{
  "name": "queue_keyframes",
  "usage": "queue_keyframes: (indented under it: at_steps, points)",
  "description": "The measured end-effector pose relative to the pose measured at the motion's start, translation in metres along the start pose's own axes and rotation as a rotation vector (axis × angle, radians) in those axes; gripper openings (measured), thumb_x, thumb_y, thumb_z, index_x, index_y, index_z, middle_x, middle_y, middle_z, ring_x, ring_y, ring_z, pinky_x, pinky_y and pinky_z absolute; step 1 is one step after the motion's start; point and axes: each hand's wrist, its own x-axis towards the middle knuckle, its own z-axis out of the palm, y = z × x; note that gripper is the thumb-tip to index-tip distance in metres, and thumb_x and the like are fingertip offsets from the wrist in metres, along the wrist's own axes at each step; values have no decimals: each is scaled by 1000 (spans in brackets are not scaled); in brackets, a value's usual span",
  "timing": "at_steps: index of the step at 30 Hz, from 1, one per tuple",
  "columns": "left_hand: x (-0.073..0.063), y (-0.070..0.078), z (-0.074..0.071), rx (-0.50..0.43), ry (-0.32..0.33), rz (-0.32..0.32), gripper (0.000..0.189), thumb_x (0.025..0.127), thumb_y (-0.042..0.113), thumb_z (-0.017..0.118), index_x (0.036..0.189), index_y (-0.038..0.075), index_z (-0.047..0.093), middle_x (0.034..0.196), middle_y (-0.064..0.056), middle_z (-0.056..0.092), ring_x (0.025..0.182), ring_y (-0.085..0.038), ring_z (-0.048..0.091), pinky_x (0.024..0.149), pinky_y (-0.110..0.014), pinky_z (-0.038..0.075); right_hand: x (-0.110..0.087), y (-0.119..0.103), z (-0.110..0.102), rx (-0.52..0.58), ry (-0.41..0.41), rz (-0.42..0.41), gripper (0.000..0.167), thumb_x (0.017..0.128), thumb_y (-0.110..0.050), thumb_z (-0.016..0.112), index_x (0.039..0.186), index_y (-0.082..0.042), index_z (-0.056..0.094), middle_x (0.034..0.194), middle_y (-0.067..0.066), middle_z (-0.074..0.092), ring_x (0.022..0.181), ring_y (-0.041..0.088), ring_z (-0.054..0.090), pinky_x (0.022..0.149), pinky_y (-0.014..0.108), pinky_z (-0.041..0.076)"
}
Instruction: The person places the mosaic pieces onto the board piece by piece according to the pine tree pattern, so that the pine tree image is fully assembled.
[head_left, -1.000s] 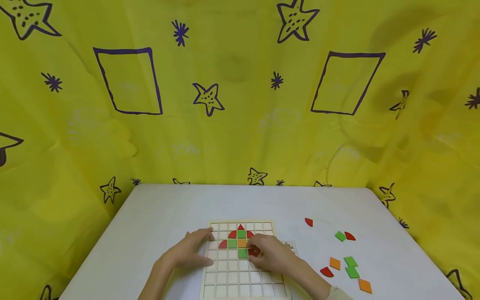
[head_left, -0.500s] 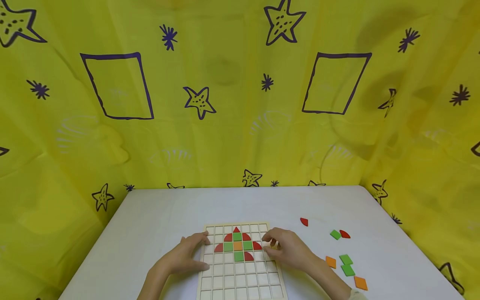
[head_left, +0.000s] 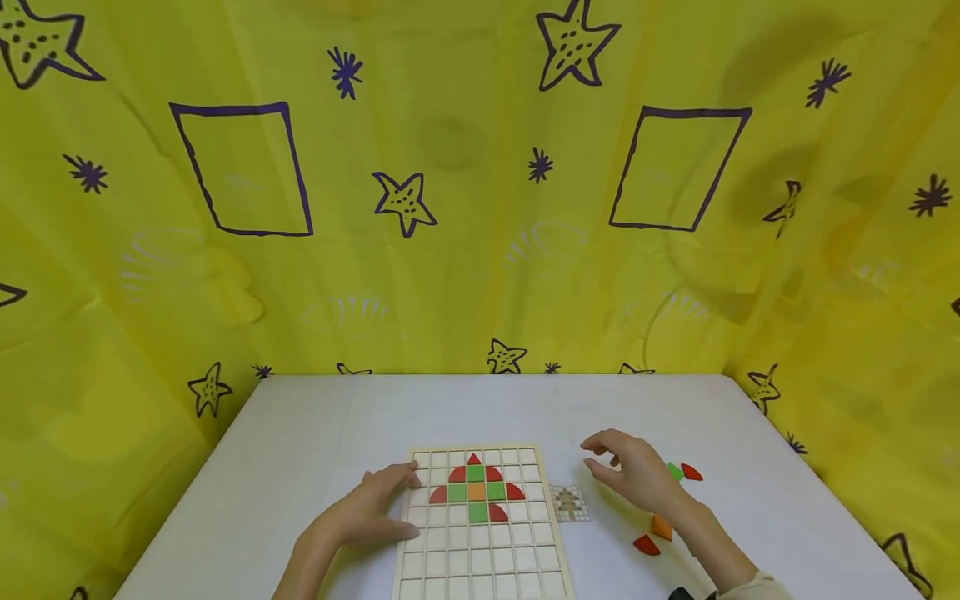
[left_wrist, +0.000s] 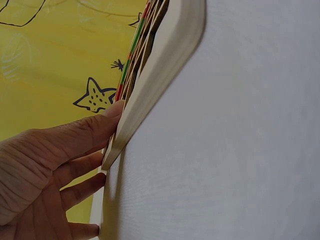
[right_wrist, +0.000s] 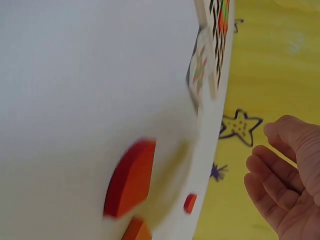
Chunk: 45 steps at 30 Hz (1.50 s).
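Observation:
A pale gridded board [head_left: 457,575] lies on the white table, bearing a pattern of red, green and orange tiles [head_left: 476,492]. My left hand [head_left: 371,504] rests against the board's left edge; in the left wrist view its thumb [left_wrist: 90,131] touches the rim, and the fingers lie along the side. To the right of the board, my right hand [head_left: 633,473] hovers over the table with loosely bent fingers and nothing in them. Close to it are a green tile [head_left: 675,472], a red quarter-circle tile [head_left: 692,472] and an orange tile [head_left: 662,527], partly hidden by the arm.
A small pattern card [head_left: 570,503] lies along the board's right side. Another red quarter-circle tile [head_left: 647,546] is nearer the front; a red tile [right_wrist: 190,203] shows beyond it in the right wrist view. A yellow patterned curtain [head_left: 465,275] surrounds the table.
My right hand has left the board and moved right, uncovering the tiles there and the pattern card. Its arm now covers several loose tiles. The left hand stays at the board's edge.

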Motion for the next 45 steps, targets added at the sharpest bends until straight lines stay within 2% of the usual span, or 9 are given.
queue_keyframes:
  at_steps: [4, 8, 14, 17, 25, 30, 34, 40, 45]
  points:
    - [-2, 0, 0, -5, -2, -17, 49, 77, 21, 87, 115, 9, 59, 152, -25, 48, 143, -51, 37, 116, -77, 9, -4, 15, -5, -28, 4, -5, 24, 83, 4, 79, 105, -3, 72, 95, 4, 72, 81, 18, 63, 66, 30, 58]
    - [-3, 0, 0, -4, -4, -28, 49, 77, 22, 87, 116, 10, 59, 152, -24, 48, 143, -50, 37, 117, -76, 10, -5, 26, -7, -32, -19, 0, 27, 81, 7, 78, 107, 0, 71, 97, 7, 72, 83, 24, 65, 67, 30, 59]
    - [-3, -2, 0, -4, -5, -40, 49, 78, 23, 87, 116, 11, 59, 153, -23, 48, 144, -49, 38, 117, -76, 10, 0, 36, -11, -31, -142, 130, 32, 82, 5, 78, 113, -1, 71, 111, 10, 73, 95, 30, 67, 77, 35, 61]
    - [-3, -2, 0, -4, -11, -41, 49, 79, 23, 87, 116, 11, 58, 153, -23, 48, 144, -48, 38, 117, -76, 11, 3, 42, -13, -20, -205, 156, 34, 84, 5, 76, 117, -1, 70, 117, 11, 72, 102, 32, 67, 82, 42, 61]
    - [-1, -2, -2, -10, -10, -31, 48, 79, 22, 87, 115, 12, 58, 153, -22, 47, 145, -48, 37, 117, -76, 10, 12, 62, -13, 39, -305, 111, 45, 86, 12, 65, 128, -3, 66, 128, 14, 69, 116, 38, 63, 89, 45, 60]
    - [1, 0, -2, -10, -9, -43, 47, 79, 23, 87, 115, 12, 58, 154, -22, 47, 146, -48, 36, 118, -75, 10, 17, 66, -12, 67, -353, 93, 49, 85, 15, 62, 131, -2, 64, 131, 16, 67, 121, 42, 60, 95, 54, 56]
    - [3, 0, -2, -11, -17, -61, 47, 80, 24, 87, 115, 14, 58, 155, -20, 47, 147, -46, 35, 119, -74, 9, 19, 64, -11, 58, -369, 123, 50, 84, 16, 60, 130, -2, 65, 128, 15, 69, 120, 42, 61, 99, 59, 53]
    - [4, 0, -2, -15, -17, -65, 47, 79, 23, 87, 115, 14, 58, 155, -19, 47, 147, -45, 35, 119, -73, 9, 20, 65, -11, 34, -377, 173, 51, 83, 16, 61, 130, -2, 64, 124, 12, 70, 115, 37, 63, 101, 61, 51]
    - [4, -1, -2, -18, -19, -65, 47, 79, 22, 87, 115, 13, 58, 156, -19, 46, 148, -45, 35, 119, -74, 9, 19, 67, -12, 39, -360, 177, 50, 79, 14, 65, 126, -2, 65, 116, 9, 71, 105, 30, 64, 94, 56, 56]
